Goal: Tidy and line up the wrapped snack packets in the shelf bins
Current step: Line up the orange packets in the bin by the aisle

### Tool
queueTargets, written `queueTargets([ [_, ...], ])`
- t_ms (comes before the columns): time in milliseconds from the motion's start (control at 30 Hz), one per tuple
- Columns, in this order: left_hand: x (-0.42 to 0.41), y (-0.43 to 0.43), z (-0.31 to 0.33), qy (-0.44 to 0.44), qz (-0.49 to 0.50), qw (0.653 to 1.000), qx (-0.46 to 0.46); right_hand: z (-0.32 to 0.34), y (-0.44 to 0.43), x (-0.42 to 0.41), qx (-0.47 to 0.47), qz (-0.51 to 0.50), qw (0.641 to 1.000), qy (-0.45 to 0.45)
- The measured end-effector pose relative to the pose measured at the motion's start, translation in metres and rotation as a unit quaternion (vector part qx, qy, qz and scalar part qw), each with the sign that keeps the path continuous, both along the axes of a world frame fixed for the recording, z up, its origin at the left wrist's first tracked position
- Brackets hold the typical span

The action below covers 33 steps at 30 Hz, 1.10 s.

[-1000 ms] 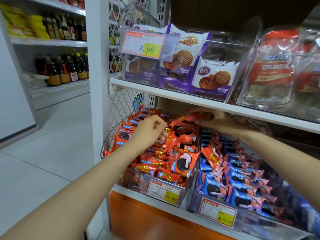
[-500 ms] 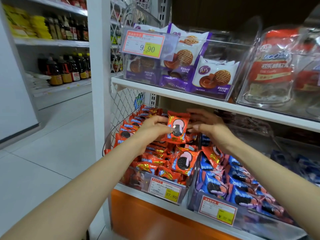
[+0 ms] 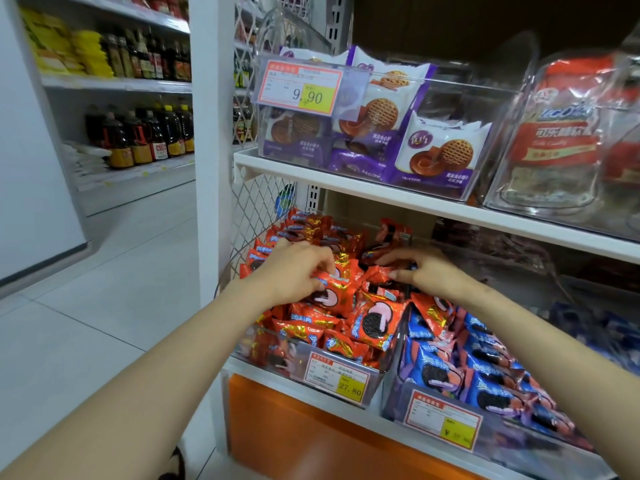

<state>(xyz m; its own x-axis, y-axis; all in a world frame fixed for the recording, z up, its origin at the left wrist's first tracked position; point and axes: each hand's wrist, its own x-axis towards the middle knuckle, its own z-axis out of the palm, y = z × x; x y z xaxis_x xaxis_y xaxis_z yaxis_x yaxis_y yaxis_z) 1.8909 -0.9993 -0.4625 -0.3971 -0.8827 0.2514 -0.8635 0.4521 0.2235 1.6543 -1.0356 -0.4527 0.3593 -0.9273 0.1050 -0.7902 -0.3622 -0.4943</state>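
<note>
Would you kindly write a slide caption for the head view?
Left hand grips an orange packet in the clear bin; right hand rests on neighbouring packets.

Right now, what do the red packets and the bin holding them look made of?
Red packets: thin glossy film, probably metallised plastic; gold glints and crinkled seams.
Bin: clear rigid plastic, likely acrylic; packets show through its front wall.

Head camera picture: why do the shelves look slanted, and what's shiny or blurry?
Head view: the wide lens slants the shelf and post; light glares off the clear bin, upper right; blue packets at the far right edge smear; the left hand gripping an orange packet looks sharp.
</note>
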Motion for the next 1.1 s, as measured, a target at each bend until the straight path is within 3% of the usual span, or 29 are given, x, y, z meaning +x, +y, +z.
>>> queueTargets([
  [200, -0.005, -0.005, -0.008, -0.061, 0.006, 0.995, -0.079, 0.001, 0.001, 0.003, -0.011, -0.003, 1.000, 0.019],
  [400, -0.002, -0.009, -0.006, -0.045, 0.015, 0.995, -0.086, 0.005, -0.002, 0.004, 0.001, -0.019, 1.000, 0.019],
  [533, -0.004, -0.009, -0.007, -0.082, 0.031, 0.993, -0.083, 0.000, -0.004, 0.006, -0.028, -0.032, 0.999, 0.010],
  [633, -0.006, -0.009, -0.014, -0.108, 0.046, 0.987, -0.113, 0.010, 0.000, 0.002, -0.058, -0.045, 0.997, -0.013],
  [700, -0.007, -0.009, -0.015, -0.112, 0.047, 0.986, -0.118, 0.016, 0.003, -0.002, -0.060, -0.061, 0.993, -0.081],
  [767, -0.007, -0.008, -0.011, -0.036, 0.047, 0.993, -0.104, 0.019, 0.007, -0.004, -0.040, -0.069, 0.977, -0.196],
  [833, -0.010, -0.006, -0.003, 0.110, 0.040, 0.989, -0.088, 0.019, 0.012, -0.002, -0.013, -0.064, 0.955, -0.291],
  [900, -0.019, -0.001, 0.003, 0.267, 0.016, 0.963, -0.018, 0.018, 0.016, 0.002, 0.013, -0.061, 0.937, -0.345],
  [1000, -0.037, 0.010, 0.008, 0.445, -0.013, 0.882, 0.153, 0.014, 0.019, 0.012, 0.048, -0.037, 0.928, -0.368],
  [1100, -0.039, 0.009, 0.007, 0.471, 0.010, 0.868, 0.158, 0.008, 0.022, 0.018, 0.059, -0.016, 0.938, -0.341],
])
